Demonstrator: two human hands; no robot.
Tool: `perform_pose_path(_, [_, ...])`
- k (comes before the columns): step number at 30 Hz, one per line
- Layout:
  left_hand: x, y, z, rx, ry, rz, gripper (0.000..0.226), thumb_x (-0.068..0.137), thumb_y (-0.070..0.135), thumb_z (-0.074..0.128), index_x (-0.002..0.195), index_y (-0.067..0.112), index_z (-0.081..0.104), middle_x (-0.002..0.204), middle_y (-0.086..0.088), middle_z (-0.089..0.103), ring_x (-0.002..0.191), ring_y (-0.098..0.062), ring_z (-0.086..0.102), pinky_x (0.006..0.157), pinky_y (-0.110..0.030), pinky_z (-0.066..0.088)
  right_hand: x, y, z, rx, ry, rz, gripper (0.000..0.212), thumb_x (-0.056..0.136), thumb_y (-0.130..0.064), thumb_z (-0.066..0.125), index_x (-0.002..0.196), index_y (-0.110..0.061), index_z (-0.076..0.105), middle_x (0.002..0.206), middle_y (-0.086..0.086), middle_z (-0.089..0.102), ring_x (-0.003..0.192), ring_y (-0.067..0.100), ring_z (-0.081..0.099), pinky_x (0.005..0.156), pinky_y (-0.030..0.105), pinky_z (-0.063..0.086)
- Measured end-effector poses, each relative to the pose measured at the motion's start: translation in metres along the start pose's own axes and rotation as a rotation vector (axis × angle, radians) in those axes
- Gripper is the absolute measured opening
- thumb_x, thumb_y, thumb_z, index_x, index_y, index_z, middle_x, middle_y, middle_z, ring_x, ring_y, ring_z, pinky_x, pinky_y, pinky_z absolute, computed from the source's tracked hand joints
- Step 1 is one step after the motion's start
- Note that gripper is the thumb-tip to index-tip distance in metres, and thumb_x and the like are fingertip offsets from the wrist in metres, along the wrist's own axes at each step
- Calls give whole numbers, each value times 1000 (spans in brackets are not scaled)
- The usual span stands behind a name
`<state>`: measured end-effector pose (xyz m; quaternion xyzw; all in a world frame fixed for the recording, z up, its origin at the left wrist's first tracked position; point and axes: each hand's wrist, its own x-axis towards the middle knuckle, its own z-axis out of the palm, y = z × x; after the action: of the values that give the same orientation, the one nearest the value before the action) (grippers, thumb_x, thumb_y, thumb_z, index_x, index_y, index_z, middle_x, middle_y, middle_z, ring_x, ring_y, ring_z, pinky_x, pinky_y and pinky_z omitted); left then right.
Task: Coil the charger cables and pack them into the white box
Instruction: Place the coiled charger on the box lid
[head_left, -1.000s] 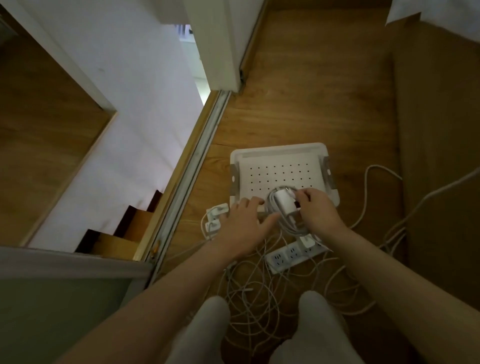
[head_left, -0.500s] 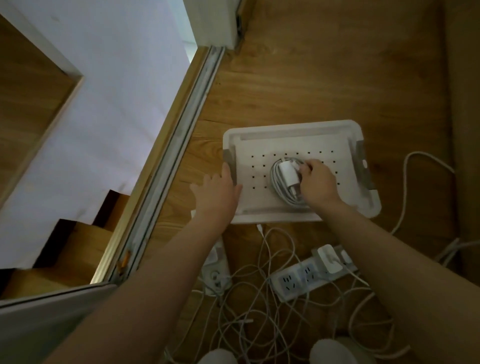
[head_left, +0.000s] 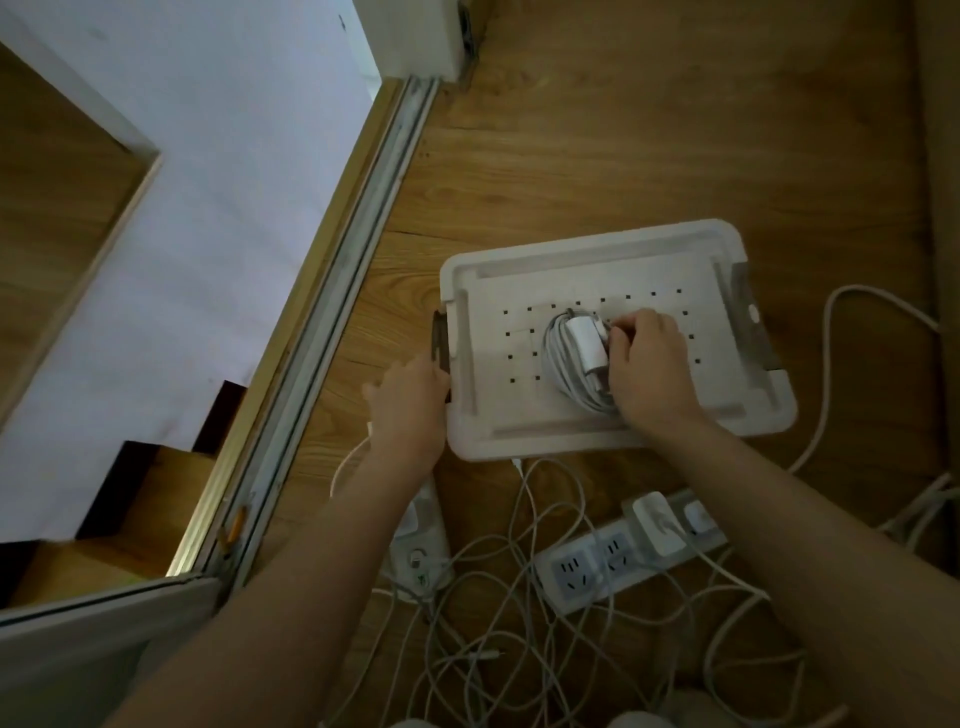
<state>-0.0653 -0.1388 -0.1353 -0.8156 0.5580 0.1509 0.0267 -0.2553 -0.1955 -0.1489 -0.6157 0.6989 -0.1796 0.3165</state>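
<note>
Left hand (head_left: 410, 400) shifts off loose cables (head_left: 519, 623) near power strip (head_left: 623, 556), now at left latch (head_left: 440, 348) of white box (head_left: 613, 244); its fingers' state cannot be told. Right hand (head_left: 649, 369): fingers curled, gripping coiled charger cable (head_left: 571, 364), coil resting on perforated lid (head_left: 519, 332). Judgement: lid appears closed; unlatch before packing.

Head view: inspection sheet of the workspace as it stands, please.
Surface: wooden floor.
Job's things: white box on the floor; coiled charger cable lies on its dotted face.
Clutter: power strip with a plug adapter, nearer the person than the box.
Hands: left hand at the box's grey latch, grip unclear; right hand holds the coiled charger cable.
Cables: loose cables tangled on the floor, uncoiled.
Surroundings: door track and stairwell to the left.
</note>
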Motion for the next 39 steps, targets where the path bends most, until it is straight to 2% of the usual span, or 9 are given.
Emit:
perform_pose_path(2, [-3,4,8,-148,47,-72,22,100,15,34,100,10,56,107,-11,61,102,-28,53,93,-46,38,-3,5,-4,23,16,-32,22,100,-20,36,112,-7,49,117,11,48,109,23,45,95,34,40])
perform_pose_path(4, [-4,10,10,-173,109,-77,39,100,27,31,137,16,39,137,-8,47,126,-27,40,104,-48,28,-7,10,-11,50,57,-80,23,100,-20,37,116,-7,48,119,10,47,110,21,45,94,30,40])
perform_pose_path(6, [-5,19,6,-118,215,107,52,99,30,34,148,19,21,152,-4,29,138,-23,26,111,-46,21,-10,15,-24,-19,143,-134,27,98,-18,40,123,-8,45,124,10,46,115,20,43,93,27,38])
perform_pose_path(9, [-9,36,2,-32,84,365,60,96,27,41,150,16,16,157,-3,15,144,-18,11,116,-37,9,-2,30,-47,-233,239,-109,44,94,-15,46,136,-7,35,139,13,39,130,25,35,104,36,36])
perform_pose_path(13, [-6,44,8,37,-116,344,73,93,39,44,151,16,6,159,-1,-2,146,-18,-5,116,-35,-4,13,52,-63,-329,87,55,56,97,-17,42,146,-6,18,149,15,28,136,30,31,107,41,33])
perform_pose_path(21, [-11,51,8,34,-158,304,84,92,51,46,151,17,-3,159,-1,-11,145,-18,-11,114,-34,-11,16,51,-63,-624,-17,32,62,93,0,42,146,2,10,138,24,40,116,35,51,90,39,47])
perform_pose_path(29, [-10,47,7,57,-162,327,83,91,52,46,151,18,1,159,1,-8,146,-18,-9,116,-36,-8,18,67,-80,-238,1,264,19,96,-6,39,111,-3,50,109,17,59,84,25,54,69,34,45])
perform_pose_path(33, [-10,47,6,39,-157,343,83,90,50,49,151,17,3,159,0,-6,146,-17,-7,117,-36,-7,4,48,-73,-399,84,19,57,91,-1,45,144,-7,24,148,16,30,135,28,31,110,38,31])
perform_pose_path(39, [-25,48,6,-10,-74,432,60,92,35,50,145,15,28,154,-7,21,142,-23,17,116,-41,15,-37,-10,-38,-147,-124,-237,68,93,-48,42,148,-18,13,149,5,25,131,21,34,101,36,37])
